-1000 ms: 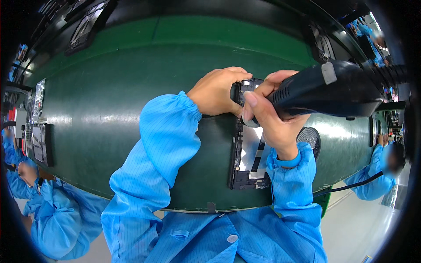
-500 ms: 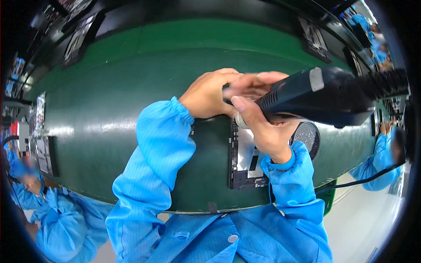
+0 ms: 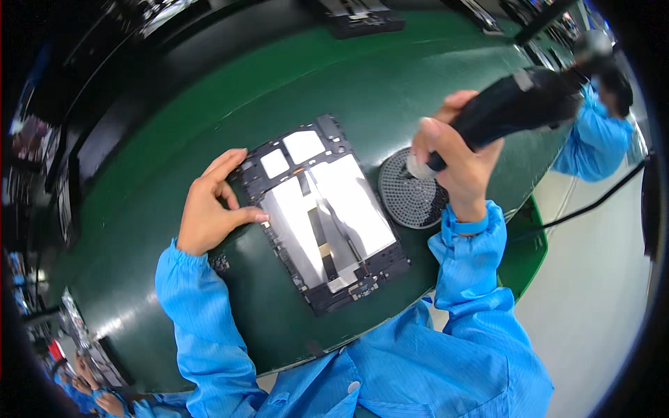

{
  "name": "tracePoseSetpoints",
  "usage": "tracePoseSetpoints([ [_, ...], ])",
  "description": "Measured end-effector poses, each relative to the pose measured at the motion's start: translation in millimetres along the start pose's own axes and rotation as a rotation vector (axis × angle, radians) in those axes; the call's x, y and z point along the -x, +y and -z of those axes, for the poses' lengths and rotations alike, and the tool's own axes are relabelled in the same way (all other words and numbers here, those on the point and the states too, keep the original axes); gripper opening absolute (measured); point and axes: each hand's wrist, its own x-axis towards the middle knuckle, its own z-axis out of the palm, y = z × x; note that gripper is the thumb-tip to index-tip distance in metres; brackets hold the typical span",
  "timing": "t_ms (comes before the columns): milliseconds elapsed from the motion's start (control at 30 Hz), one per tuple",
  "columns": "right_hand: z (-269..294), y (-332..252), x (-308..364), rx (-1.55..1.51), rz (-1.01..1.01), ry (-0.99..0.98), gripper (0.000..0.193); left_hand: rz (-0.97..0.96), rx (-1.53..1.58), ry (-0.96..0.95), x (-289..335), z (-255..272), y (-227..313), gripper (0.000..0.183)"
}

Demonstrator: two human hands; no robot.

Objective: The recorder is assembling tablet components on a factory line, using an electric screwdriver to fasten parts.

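An opened tablet (image 3: 334, 209), with a black frame, silvery inner plates and dark flat cables, lies tilted on the green bench. My left hand (image 3: 212, 205) grips its left edge, the thumb lower down and the fingers near the upper corner. In my right hand (image 3: 460, 157) is a black electric screwdriver (image 3: 519, 108), held slantwise with a pale collar at its front end. That end is over a round grey screw tray (image 3: 411, 198) with many small holes, to the right of the tablet. Dark screws seem to lie at the tray's right side. The bit itself is hard to make out.
A small circuit part (image 3: 219, 263) lies by my left wrist. A green bin (image 3: 529, 254) stands beyond the bench's right edge, with a black cable (image 3: 596, 198) nearby. Another dark device (image 3: 359, 17) sits at the back. A co-worker in blue (image 3: 596, 143) is at far right.
My hands, close together before, are now apart. The left has gone onto the tablet's edge; the right has brought the screwdriver's front end over the screw tray. The whole view has turned.
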Motion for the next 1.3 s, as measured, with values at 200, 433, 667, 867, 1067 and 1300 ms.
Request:
tracePoseSetpoints([
  [200, -2, 6, -4, 0.039, 0.018, -0.043, 0.031, 0.054, 0.031, 0.033, 3, -5, 6, 0.086],
  [433, -7, 10, 1, 0.049, 0.014, -0.124, 0.032, 0.062, 0.048, 0.031, 3, -5, 8, 0.088],
  [667, -6, 16, -1, 0.066, 0.021, -0.153, 0.030, 0.057, 0.075, 0.026, 2, -5, 8, 0.088],
  [867, -10, 15, -2, 0.075, 0.032, -0.194, 0.031, 0.048, 0.066, 0.031, 2, -4, 6, 0.086],
  [1067, -20, -5, 4, 0.078, 0.112, -0.092, 0.033, -0.001, 0.083, -0.015, 4, 5, -4, 0.074],
  [1300, -94, -12, 13, -0.029, 0.084, -0.433, 0.040, -0.047, 0.027, -0.004, 8, 6, -10, 0.067],
])
